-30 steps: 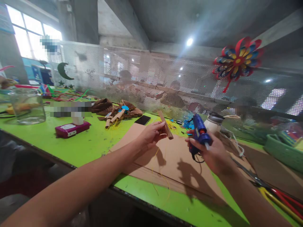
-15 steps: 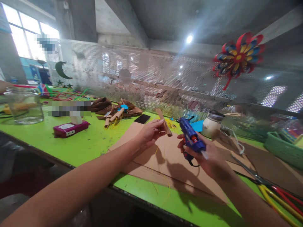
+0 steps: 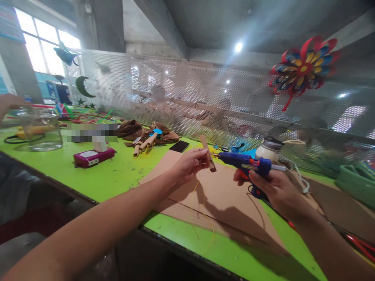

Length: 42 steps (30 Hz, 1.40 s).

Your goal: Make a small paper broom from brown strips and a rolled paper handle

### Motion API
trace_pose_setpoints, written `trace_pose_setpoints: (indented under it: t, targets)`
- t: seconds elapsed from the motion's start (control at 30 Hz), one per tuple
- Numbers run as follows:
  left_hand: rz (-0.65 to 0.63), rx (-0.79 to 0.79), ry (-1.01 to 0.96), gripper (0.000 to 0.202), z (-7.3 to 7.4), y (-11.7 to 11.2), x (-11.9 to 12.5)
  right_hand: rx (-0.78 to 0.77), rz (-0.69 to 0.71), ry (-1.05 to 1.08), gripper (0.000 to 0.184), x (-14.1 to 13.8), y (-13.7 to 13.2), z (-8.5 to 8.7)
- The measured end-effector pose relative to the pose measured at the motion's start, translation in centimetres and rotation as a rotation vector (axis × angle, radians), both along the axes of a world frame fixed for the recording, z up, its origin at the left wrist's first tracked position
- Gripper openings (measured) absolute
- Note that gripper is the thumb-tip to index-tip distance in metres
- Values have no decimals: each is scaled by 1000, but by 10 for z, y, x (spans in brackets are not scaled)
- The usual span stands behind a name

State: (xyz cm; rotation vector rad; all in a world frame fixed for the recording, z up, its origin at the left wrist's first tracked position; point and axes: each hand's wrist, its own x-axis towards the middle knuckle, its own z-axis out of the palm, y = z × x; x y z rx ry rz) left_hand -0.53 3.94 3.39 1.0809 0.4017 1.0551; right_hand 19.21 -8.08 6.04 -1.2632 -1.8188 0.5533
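My left hand [image 3: 193, 163] pinches a small folded strip of brown cardboard [image 3: 211, 164] upright above the work surface. Yellow threads [image 3: 194, 195] dangle below those fingers. In my right hand [image 3: 274, 185] is a blue hot glue gun [image 3: 244, 160], its grip wrapped by the fingers. The gun's metal nozzle points left, at the cardboard strip; whether it touches cannot be told. A clear glue stick [image 3: 277, 168] pokes out of its back end. Beneath both hands lies a large flat sheet of brown cardboard [image 3: 228, 203] on the green table [image 3: 117, 187].
Brown paper pieces [image 3: 143, 138] and a black phone [image 3: 179, 146] lie beyond my left hand. At left stand a purple tissue pack [image 3: 94, 157] and a glass jar [image 3: 43, 132], near another person's hand [image 3: 10, 105]. A white bottle [image 3: 268, 149] and green basket [image 3: 356, 185] are at right.
The glue gun has turned from pointing away to pointing left, and its nozzle has come up to the cardboard strip. My left hand keeps its hold; the view has shifted slightly.
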Motion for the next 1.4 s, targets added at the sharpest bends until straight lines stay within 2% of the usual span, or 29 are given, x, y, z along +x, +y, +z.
trace_pose_setpoints:
  t: [0.27,0.47,1.4]
  targets:
    - [-53,77,-3,15,-5,4,0,32,-86,-33,39,-5,2,-1]
    - [-70,137,41,16,-8,5,1,43,-86,-55,37,-6,2,1]
    - [-58,116,52,16,-6,2,0,116,-78,-240,38,-1,1,1]
